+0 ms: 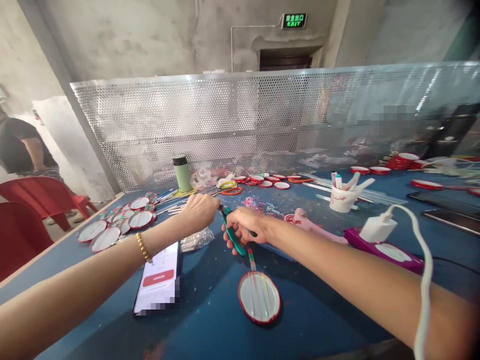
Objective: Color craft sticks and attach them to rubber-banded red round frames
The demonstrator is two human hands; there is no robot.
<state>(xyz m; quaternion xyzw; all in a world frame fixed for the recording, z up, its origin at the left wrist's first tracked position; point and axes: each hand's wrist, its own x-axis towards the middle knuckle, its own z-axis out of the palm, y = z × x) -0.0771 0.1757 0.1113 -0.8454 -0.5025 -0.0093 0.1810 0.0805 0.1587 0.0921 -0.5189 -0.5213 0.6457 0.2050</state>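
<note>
Where right grip (246,223) is closed, green pliers (235,242)

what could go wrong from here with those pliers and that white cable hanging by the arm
The left hand is close to the tip of the green-handled pliers in the right hand, so a slip might nip a finger. The white cable crosses in front of the right forearm in view; it could snag and tug the charger. Dropped pliers might mark the red-rimmed disc nearby.
</note>
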